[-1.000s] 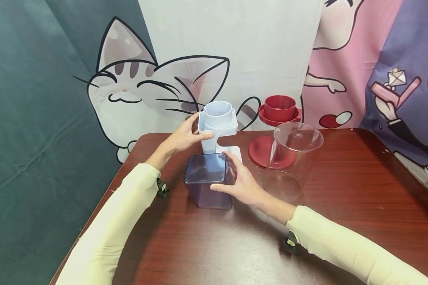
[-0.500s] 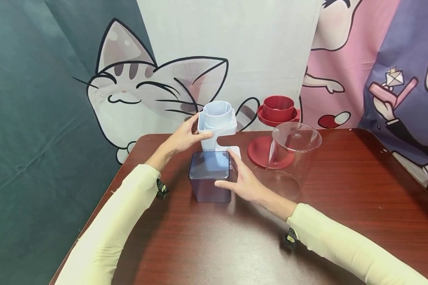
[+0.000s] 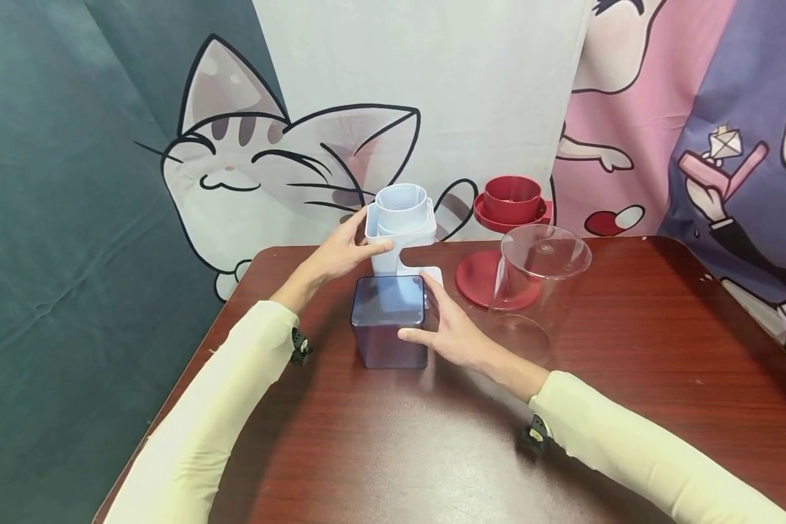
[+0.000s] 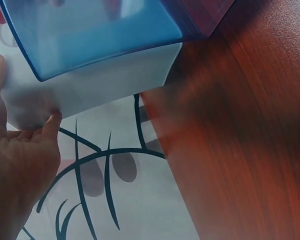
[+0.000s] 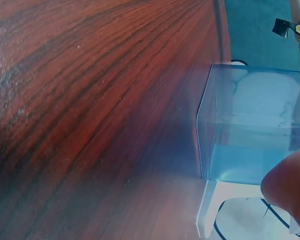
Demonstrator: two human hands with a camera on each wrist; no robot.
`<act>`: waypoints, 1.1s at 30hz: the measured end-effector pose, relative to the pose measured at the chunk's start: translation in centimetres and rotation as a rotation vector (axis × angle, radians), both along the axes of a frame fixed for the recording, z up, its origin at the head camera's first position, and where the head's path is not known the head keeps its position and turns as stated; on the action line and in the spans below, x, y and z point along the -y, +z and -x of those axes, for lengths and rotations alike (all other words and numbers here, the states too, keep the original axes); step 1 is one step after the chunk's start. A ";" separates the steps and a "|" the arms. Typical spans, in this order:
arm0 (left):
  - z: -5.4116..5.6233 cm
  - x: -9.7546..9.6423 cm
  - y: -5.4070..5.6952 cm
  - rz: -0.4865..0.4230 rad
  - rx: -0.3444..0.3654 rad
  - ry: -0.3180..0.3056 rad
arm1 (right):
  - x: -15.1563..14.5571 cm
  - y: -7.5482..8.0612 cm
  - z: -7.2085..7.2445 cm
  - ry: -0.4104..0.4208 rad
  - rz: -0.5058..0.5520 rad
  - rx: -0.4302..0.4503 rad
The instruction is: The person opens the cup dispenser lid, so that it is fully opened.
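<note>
My left hand [image 3: 345, 251] grips the upper left side of a white stand [image 3: 401, 236] with a round cup-like top, its thumb across the front. The stand's foot [image 3: 432, 275] rests on the table. In front of the stand is a translucent blue square container [image 3: 389, 331], closed face up, hiding the stand's lower part. My right hand [image 3: 455, 331] holds the container's right side, thumb on the near face and fingers round the far side. In the left wrist view the container [image 4: 105, 35] overlaps the white stand [image 4: 115, 75]; the right wrist view shows the container [image 5: 255, 120] right beside the stand's base [image 5: 205, 207].
To the right stands a red stand [image 3: 512, 200] with a round cup-like top and round base. A clear round container [image 3: 546, 291] is in front of it. The brown table [image 3: 393, 466] ends at a cartoon-printed backdrop [image 3: 498, 80].
The blue square container has shifted right and back toward the white stand, with my right hand on it. My left hand keeps its grip almost unmoved.
</note>
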State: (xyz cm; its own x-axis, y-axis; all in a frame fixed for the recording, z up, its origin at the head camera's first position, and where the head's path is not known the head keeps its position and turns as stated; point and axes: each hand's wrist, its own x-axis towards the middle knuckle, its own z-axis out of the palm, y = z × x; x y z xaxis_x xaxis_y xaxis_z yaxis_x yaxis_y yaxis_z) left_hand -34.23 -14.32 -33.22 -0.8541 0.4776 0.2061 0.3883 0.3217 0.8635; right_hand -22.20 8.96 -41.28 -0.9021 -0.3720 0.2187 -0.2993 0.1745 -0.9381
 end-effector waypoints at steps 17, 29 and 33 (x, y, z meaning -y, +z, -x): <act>-0.9 -0.3 0.1 0.036 -0.025 0.050 | -0.6 0.8 -0.4 -0.027 -0.015 -0.023; -4.3 2.4 0.7 0.255 -0.027 0.194 | -3.6 3.1 -3.2 -0.047 0.066 -0.022; -5.7 3.2 0.7 0.272 -0.075 0.195 | -5.1 3.9 -4.1 -0.023 0.065 -0.045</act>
State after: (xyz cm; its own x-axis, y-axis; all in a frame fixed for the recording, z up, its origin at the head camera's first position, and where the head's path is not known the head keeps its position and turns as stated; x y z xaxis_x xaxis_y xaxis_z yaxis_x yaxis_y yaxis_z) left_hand -28.55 -17.57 -32.49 -0.9220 0.3528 0.1592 0.3559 0.6108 0.7073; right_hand -18.07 14.05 -37.40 -0.8991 -0.3346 0.2824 -0.3380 0.1207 -0.9334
